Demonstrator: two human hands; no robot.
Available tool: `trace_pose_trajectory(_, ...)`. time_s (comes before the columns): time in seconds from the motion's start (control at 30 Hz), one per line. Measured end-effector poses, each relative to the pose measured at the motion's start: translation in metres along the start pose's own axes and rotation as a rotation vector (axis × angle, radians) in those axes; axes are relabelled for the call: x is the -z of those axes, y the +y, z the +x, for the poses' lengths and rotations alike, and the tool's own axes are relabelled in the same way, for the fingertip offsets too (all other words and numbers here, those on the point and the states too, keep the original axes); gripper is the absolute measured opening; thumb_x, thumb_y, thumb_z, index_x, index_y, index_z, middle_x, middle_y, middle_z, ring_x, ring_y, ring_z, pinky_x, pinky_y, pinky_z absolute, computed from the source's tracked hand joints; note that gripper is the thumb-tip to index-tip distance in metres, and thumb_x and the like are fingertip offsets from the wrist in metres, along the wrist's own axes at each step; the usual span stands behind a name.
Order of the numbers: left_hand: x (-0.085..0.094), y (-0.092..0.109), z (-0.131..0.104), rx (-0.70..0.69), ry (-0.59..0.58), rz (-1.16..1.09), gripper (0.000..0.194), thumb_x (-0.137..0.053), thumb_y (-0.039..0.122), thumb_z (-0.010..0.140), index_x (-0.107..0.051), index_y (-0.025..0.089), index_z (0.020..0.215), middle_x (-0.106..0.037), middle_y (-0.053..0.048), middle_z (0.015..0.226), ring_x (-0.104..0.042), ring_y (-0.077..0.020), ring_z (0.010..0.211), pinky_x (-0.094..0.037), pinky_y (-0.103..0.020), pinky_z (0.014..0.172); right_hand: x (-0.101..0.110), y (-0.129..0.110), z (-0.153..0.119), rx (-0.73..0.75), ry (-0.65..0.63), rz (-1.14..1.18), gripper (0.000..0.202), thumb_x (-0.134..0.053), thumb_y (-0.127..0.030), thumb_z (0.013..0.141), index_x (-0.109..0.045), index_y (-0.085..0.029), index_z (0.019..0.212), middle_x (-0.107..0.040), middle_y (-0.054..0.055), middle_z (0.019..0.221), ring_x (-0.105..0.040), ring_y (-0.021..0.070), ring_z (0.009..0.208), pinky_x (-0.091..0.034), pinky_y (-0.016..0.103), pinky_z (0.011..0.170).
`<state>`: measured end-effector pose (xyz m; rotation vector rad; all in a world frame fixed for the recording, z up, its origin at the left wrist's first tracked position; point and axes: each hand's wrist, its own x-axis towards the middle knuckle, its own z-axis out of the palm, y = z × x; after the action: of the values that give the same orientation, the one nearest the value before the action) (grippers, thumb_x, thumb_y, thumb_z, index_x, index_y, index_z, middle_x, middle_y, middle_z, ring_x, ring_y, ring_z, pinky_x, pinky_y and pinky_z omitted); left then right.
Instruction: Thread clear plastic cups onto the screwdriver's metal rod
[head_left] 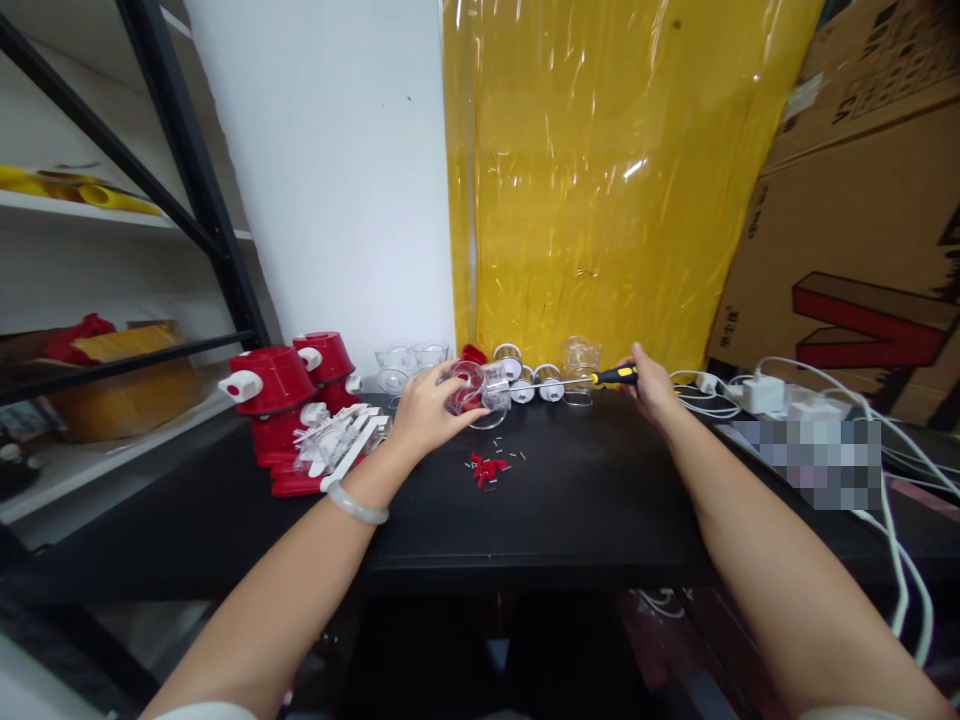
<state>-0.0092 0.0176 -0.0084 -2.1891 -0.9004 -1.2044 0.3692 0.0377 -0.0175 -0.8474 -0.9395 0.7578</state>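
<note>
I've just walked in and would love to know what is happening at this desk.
Someone is working with both hands at a black desk. The left hand holds a clear and red part, and the right hand holds a screwdriver with its shaft pointing at the part's clear end. Whether the tip is touching is hard to tell. Small red pieces lie loose in front, and red housings are stacked to the left.
</note>
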Motion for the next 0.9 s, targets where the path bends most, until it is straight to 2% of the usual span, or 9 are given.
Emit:
trace_pose_trajectory(0.07, 0.0, 0.0, 0.0, -0.003, -0.001, 0.0, 0.04, -0.077, 0.055, 0.075, -0.069, 0.021, 0.096, -0.063, -0.013, 0.13, -0.063, -0.0325, 0.115, -0.051, -0.05, 0.097, -0.003, -0.001, -0.001, -0.008, 0.008, 0.046, 0.038, -0.074, -0.051, 0.076, -0.052, -0.022, 0.066, -0.038, -0.008, 0.042, -0.03, 0.0062, 0.033, -0.038, 0.022, 0.037)
trace_pose_trajectory(0.2, 0.001, 0.002, 0.0, -0.015, 0.0, -0.004, 0.04, -0.077, 0.055, 0.075, -0.069, 0.022, 0.096, -0.063, -0.013, 0.131, -0.062, -0.0323, 0.117, -0.051, -0.051, 0.098, -0.007, -0.011, -0.008, -0.081, 0.002, 0.303, 0.02, -0.072, -0.026, 0.072, -0.053, -0.022, 0.071, -0.056, -0.004, 0.063, -0.052, 0.0094, 0.052, -0.049, 0.024, 0.05)
trace_pose_trajectory(0.33, 0.001, 0.003, 0.0, -0.018, -0.002, -0.005, 0.04, -0.078, 0.055, 0.074, -0.068, 0.022, 0.096, -0.062, -0.014, 0.131, -0.061, -0.0321, 0.118, -0.05, -0.051, 0.098, -0.005, -0.017, -0.013, -0.136, -0.104, 0.412, 0.012, -0.066, -0.031, 0.072, -0.057, -0.022, 0.074, -0.061, 0.0, 0.072, -0.061, 0.0166, 0.068, -0.054, 0.032, 0.058)
trace_pose_trajectory(0.4, 0.0, 0.003, 0.0, -0.029, -0.001, -0.005, 0.04, -0.078, 0.054, 0.075, -0.068, 0.021, 0.096, -0.063, -0.014, 0.131, -0.061, -0.032, 0.119, -0.05, -0.051, 0.098, -0.002, -0.016, -0.012, -0.118, -0.104, 0.391, 0.021, -0.064, -0.041, 0.077, -0.056, -0.022, 0.073, -0.061, 0.001, 0.069, -0.061, 0.0172, 0.065, -0.053, 0.032, 0.056)
trace_pose_trajectory(0.47, 0.0, 0.004, -0.001, -0.042, -0.005, -0.006, 0.04, -0.078, 0.053, 0.075, -0.068, 0.021, 0.096, -0.063, -0.015, 0.131, -0.061, -0.0324, 0.119, -0.05, -0.051, 0.097, -0.001, -0.012, -0.009, -0.105, -0.06, 0.312, 0.036, -0.061, -0.056, 0.08, -0.054, -0.022, 0.07, -0.055, 0.0, 0.059, -0.054, 0.0146, 0.052, -0.048, 0.029, 0.049)
trace_pose_trajectory(0.53, 0.0, 0.005, -0.001, -0.047, -0.012, -0.009, 0.04, -0.078, 0.053, 0.075, -0.068, 0.021, 0.096, -0.062, -0.015, 0.131, -0.06, -0.0328, 0.12, -0.05, -0.052, 0.097, -0.002, -0.007, -0.005, -0.103, -0.011, 0.213, 0.043, -0.063, -0.064, 0.078, -0.052, -0.023, 0.069, -0.042, -0.005, 0.047, -0.04, 0.0104, 0.039, -0.043, 0.026, 0.043)
trace_pose_trajectory(0.63, 0.0, 0.005, -0.001, -0.044, -0.015, -0.015, 0.04, -0.078, 0.053, 0.075, -0.068, 0.021, 0.096, -0.062, -0.015, 0.132, -0.06, -0.0331, 0.12, -0.05, -0.052, 0.097, -0.004, -0.003, -0.002, -0.094, 0.028, 0.179, 0.035, -0.076, -0.049, 0.073, -0.053, -0.022, 0.07, -0.038, -0.008, 0.045, -0.032, 0.007, 0.036, -0.042, 0.023, 0.043)
trace_pose_trajectory(0.77, 0.0, 0.003, -0.001, -0.049, 0.005, -0.01, 0.04, -0.079, 0.053, 0.074, -0.068, 0.021, 0.095, -0.063, -0.015, 0.131, -0.061, -0.0329, 0.118, -0.051, -0.052, 0.096, -0.005, -0.007, -0.004, -0.122, 0.021, 0.327, 0.019, -0.072, -0.025, 0.067, -0.054, -0.022, 0.07, -0.055, -0.004, 0.061, -0.051, 0.0101, 0.052, -0.048, 0.025, 0.05)
trace_pose_trajectory(0.9, -0.001, 0.001, 0.0, -0.051, 0.035, -0.005, 0.04, -0.079, 0.053, 0.073, -0.068, 0.021, 0.095, -0.064, -0.014, 0.129, -0.063, -0.0324, 0.115, -0.052, -0.051, 0.095, -0.001, -0.013, -0.009, -0.174, -0.08, 0.401, 0.013, -0.067, -0.026, 0.065, -0.056, -0.022, 0.072, -0.062, 0.001, 0.071, -0.061, 0.017, 0.068, -0.054, 0.033, 0.059)
